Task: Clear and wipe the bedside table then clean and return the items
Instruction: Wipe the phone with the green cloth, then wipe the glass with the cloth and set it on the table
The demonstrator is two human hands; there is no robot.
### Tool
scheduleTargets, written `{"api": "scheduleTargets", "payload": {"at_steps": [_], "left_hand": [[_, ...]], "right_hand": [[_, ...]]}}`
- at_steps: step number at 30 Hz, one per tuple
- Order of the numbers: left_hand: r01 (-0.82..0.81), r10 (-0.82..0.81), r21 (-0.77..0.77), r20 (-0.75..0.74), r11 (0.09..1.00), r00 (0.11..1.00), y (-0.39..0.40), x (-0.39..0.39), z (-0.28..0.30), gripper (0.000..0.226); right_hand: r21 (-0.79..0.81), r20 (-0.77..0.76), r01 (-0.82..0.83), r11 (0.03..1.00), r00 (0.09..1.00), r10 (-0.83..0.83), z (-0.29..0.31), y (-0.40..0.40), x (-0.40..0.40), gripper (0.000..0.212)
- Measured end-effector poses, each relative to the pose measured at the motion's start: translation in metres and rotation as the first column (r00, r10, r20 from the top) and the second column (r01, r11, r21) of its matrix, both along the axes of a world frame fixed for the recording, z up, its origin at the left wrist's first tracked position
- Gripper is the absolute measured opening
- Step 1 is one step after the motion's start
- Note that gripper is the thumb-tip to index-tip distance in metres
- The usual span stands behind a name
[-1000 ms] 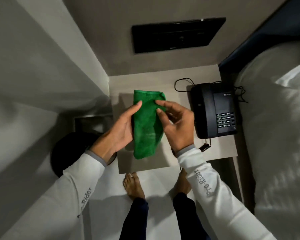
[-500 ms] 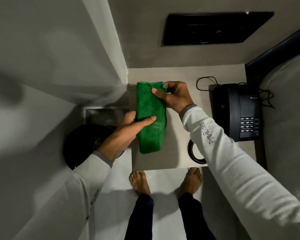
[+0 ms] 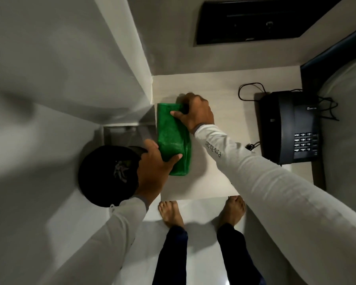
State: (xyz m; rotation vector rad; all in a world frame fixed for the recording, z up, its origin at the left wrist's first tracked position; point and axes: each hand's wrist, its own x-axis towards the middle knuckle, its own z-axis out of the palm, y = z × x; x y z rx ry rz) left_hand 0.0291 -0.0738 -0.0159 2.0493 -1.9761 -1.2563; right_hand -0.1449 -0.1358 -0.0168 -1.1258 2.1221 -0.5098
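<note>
A folded green cloth point(image 3: 172, 136) lies lengthwise along the left side of the pale bedside table point(image 3: 214, 177). My right hand point(image 3: 195, 114) grips its far end, thumb on top. My left hand point(image 3: 154, 167) holds its near end, thumb pressed across the cloth. A black telephone point(image 3: 288, 126) sits on the right part of the table, its cord point(image 3: 250, 89) looping behind it.
A black round bin with a bag point(image 3: 107, 173) stands on the floor left of the table. A white wall corner point(image 3: 132, 58) juts in at the left. The bed point(image 3: 345, 120) borders the table on the right. My bare feet point(image 3: 171, 212) stand at the table's front edge.
Both hands have brought the cloth down from mid-air onto the table's left side. The right hand moved to its far end, the left to its near end.
</note>
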Motion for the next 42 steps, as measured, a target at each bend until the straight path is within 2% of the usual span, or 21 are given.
{"api": "scheduleTargets", "payload": {"at_steps": [3,6,8,10,14,16,20,23,26,29,31,33,35,36,39,42], "left_hand": [[0.244,-0.198,-0.147,0.274,0.958,0.941,0.002,0.005,0.010,0.078],[0.463,-0.288,-0.323,0.465,0.825,0.837,-0.003,0.001,0.033,0.081],[0.568,-0.345,-0.406,0.502,0.716,0.793,-0.009,-0.021,0.061,0.082],[0.646,-0.435,-0.511,0.480,0.568,0.762,-0.016,-0.054,0.096,0.081],[0.645,-0.619,-0.728,0.401,0.233,0.676,-0.012,-0.155,0.169,0.073],[0.615,-0.696,-0.786,0.407,0.065,0.592,0.006,-0.220,0.202,0.073],[0.573,-0.786,-0.800,0.465,-0.177,0.407,0.072,-0.325,0.242,0.074],[0.542,-0.837,-0.787,0.487,-0.295,0.251,0.135,-0.377,0.245,0.073],[0.513,-0.851,-0.770,0.508,-0.379,0.134,0.196,-0.413,0.234,0.072],[0.516,-0.857,-0.751,0.511,-0.412,0.060,0.245,-0.438,0.214,0.071],[0.536,-0.855,-0.726,0.518,-0.431,0.014,0.270,-0.448,0.199,0.071],[0.558,-0.850,-0.703,0.527,-0.442,-0.008,0.282,-0.450,0.189,0.072],[0.572,-0.849,-0.693,0.528,-0.439,-0.012,0.285,-0.453,0.180,0.072],[0.578,-0.851,-0.691,0.525,-0.433,-0.010,0.283,-0.453,0.177,0.072],[0.563,-0.875,-0.728,0.483,-0.390,0.018,0.267,-0.450,0.170,0.070],[0.548,-0.912,-0.791,0.394,-0.273,0.114,0.237,-0.435,0.164,0.064]], "right_hand": [[-0.114,-0.122,-0.036,0.993,0.992,0.022,0.016,0.009,-0.005,0.058],[-0.303,-0.368,-0.072,0.950,0.929,-0.047,0.041,0.033,-0.021,0.055],[-0.412,-0.506,-0.074,0.908,0.848,-0.161,0.067,0.057,-0.041,0.056],[-0.485,-0.570,-0.038,0.874,0.772,-0.282,0.096,0.082,-0.063,0.058],[-0.611,-0.572,0.149,0.778,0.597,-0.563,0.165,0.151,-0.125,0.060],[-0.660,-0.549,0.264,0.704,0.471,-0.691,0.194,0.200,-0.165,0.059],[-0.709,-0.500,0.441,0.551,0.237,-0.833,0.218,0.301,-0.224,0.058],[-0.699,-0.498,0.557,0.448,0.071,-0.864,0.216,0.378,-0.249,0.059],[-0.628,-0.484,0.714,0.309,-0.048,-0.873,0.202,0.449,-0.265,0.069],[-0.531,-0.353,0.842,0.090,-0.123,-0.927,0.182,0.498,-0.281,0.087],[-0.371,-0.198,0.926,-0.067,-0.150,-0.969,0.169,0.520,-0.293,0.101],[-0.174,-0.047,0.974,-0.148,-0.158,-0.986,0.161,0.530,-0.304,0.116],[-0.086,-0.003,0.985,-0.150,-0.150,-0.989,0.156,0.531,-0.311,0.119],[-0.106,-0.002,0.985,-0.137,-0.138,-0.990,0.154,0.530,-0.313,0.115],[-0.276,0.019,0.960,-0.049,-0.045,-0.999,0.149,0.522,-0.311,0.104],[-0.366,0.144,0.930,0.041,0.100,-0.984,0.157,0.498,-0.300,0.100]]}}
